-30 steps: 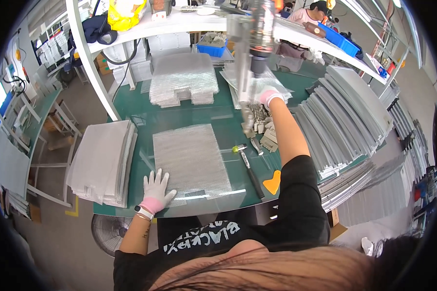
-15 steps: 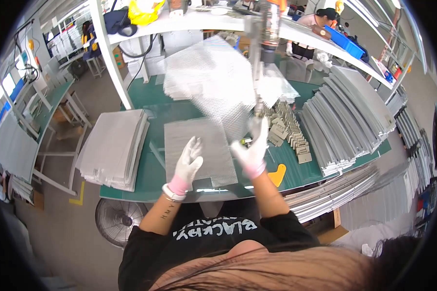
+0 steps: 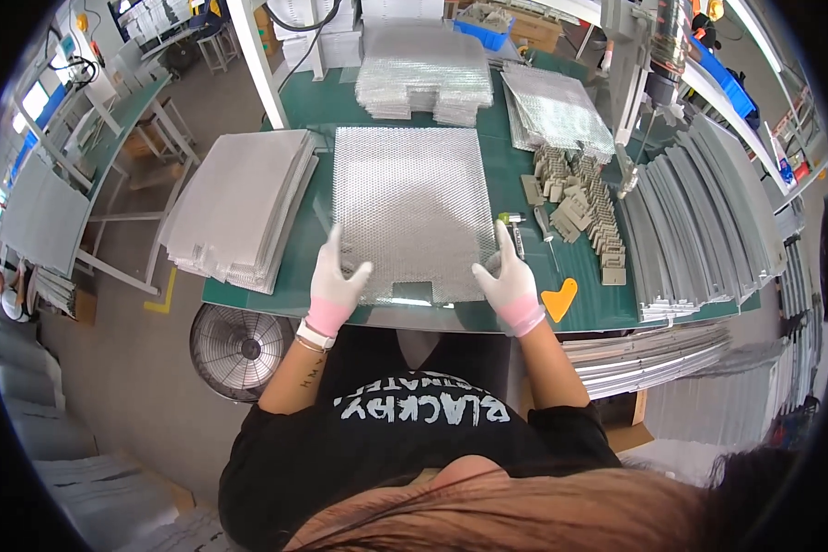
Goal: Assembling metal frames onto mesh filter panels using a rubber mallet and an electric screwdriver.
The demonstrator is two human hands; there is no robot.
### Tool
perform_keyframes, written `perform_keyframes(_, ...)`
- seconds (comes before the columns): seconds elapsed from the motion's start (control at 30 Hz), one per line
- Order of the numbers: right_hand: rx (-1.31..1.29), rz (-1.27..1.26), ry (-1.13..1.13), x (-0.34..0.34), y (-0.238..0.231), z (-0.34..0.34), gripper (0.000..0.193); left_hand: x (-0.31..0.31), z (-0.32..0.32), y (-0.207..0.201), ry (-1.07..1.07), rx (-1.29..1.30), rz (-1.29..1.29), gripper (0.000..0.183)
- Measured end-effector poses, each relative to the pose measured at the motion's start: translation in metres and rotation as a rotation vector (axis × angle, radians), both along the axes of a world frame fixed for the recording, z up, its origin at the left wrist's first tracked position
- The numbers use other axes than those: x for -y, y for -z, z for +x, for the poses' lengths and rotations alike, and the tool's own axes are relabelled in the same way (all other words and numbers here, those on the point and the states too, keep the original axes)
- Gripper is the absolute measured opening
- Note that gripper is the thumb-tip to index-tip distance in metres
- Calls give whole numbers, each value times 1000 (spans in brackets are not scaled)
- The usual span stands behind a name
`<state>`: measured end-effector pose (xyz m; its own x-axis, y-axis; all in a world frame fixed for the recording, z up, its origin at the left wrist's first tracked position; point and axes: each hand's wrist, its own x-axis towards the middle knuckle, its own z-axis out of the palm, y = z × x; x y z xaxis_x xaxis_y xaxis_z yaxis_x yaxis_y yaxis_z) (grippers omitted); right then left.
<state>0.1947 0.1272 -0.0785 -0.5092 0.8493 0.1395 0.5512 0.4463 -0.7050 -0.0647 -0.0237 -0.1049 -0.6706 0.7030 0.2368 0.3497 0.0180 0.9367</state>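
A silver mesh sheet (image 3: pixel 414 198) with a small notch in its near edge lies flat in front of me. My left hand (image 3: pixel 337 283), in a white glove with a pink cuff, rests at its left edge, fingers stretched forward and thumb spread. At the right edge, my right hand (image 3: pixel 510 283) mirrors this, also gloved, with fingers and thumb apart. Both hands look open, touching or nearly touching the sheet's sides. Just right of my right hand lie a small green-tipped tool (image 3: pixel 511 219), a thin screwdriver (image 3: pixel 548 235) and a yellow scraper (image 3: pixel 559 299).
Grey panels are stacked at left (image 3: pixel 239 202) and right (image 3: pixel 699 221). More mesh sheets (image 3: pixel 423 69) lie at the back, beside another mesh pile (image 3: pixel 561 106). Rows of small beige metal brackets (image 3: pixel 598 216) stand nearby. A power driver (image 3: pixel 667 46) hangs above the right side.
The mesh sheet that was blurred in the air over the table now lies flat before me. My right hand has come down to its right edge, my left to its left edge. The view has shifted.
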Motion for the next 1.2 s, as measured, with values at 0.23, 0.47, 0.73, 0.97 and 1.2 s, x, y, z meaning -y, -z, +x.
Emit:
perform_keyframes(0.23, 137, -7, -2, -8, 48, -9, 82, -14, -13, 23, 97, -598, -518, 78)
perform_keyframes(0.47, 211, 68, -38, -8, 57, -10, 64, -12, -16, 35, 73, -649, -538, 76)
perform_keyframes(0.73, 245, 39, -48, -18, 58, -12, 59, -20, -18, 33, 71, -652, -581, 75)
perform_keyframes(0.97, 360, 107, 45, -74, 35, 7, 37, -26, -12, -9, 19, -558, -812, 79)
perform_keyframes(1.2, 650, 467, 297, -164, 58, 114, 32, -19, -27, 6, 389, -791, -901, 83)
